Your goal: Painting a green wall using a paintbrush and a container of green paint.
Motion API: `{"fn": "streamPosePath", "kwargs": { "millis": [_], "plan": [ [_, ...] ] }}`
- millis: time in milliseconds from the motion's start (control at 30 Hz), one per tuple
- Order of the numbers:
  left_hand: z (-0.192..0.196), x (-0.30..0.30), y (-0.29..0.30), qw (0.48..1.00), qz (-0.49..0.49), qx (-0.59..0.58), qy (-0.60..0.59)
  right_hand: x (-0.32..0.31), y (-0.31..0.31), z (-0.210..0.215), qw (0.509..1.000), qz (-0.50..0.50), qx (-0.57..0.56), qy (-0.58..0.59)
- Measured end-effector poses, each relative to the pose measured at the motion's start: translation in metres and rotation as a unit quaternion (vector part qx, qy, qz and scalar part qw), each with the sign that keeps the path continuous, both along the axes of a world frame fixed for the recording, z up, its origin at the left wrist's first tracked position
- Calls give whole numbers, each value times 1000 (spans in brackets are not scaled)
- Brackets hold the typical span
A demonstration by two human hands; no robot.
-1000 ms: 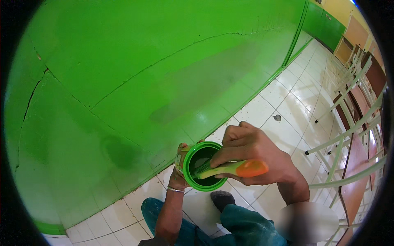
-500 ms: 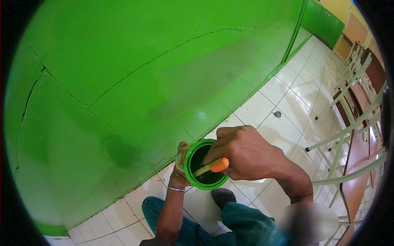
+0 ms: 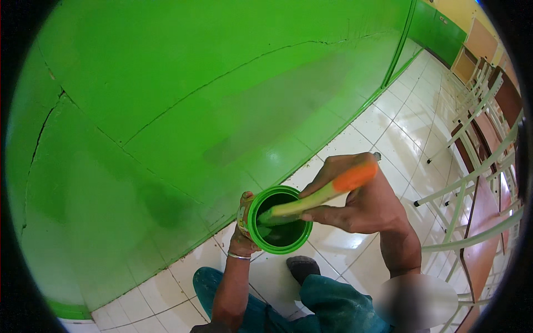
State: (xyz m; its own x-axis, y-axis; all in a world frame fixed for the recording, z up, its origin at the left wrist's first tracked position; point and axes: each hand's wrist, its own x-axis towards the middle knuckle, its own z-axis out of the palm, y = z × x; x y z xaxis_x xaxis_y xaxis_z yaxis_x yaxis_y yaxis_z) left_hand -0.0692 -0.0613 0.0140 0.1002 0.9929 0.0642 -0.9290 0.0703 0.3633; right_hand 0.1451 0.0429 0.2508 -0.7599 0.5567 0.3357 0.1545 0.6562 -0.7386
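My left hand [image 3: 242, 238] is wrapped round the left side of a paint can [image 3: 307, 236] with a bright green rim. Dark green paint lies inside the can, and its opening faces up toward me. In my right hand [image 3: 369, 208] is a paintbrush [image 3: 311, 204] with a yellowish handle and an orange end. Thumb and fingers pinch the handle from both sides. The brush slants down to the left, its green-coated bristle end inside the can near the inner wall; the bristle tips are hard to make out.
A glossy green wall [image 3: 183, 100] with long cracks runs along the left. White floor tiles [image 3: 355, 144] stretch beside it. Chairs with pale metal frames [image 3: 472, 183] crowd the right side. My foot in a dark sock [image 3: 303, 267] is just below the can.
My right hand has drawn back to the right and turned, raising the brush so more of its handle shows. The orange end now points up and right. The can has barely moved.
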Motion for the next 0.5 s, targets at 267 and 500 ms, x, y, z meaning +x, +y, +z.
{"fn": "streamPosePath", "kwargs": {
  "millis": [267, 500],
  "plan": [
    [-18, -6, -6, 990, 94, -58, 83, 9, -8, -9, 960, -122, -224, 114],
    [-37, -13, -5, 999, 9, 3, -48, 29, 1, -25, 942, -182, -238, 150]
  ]
}}
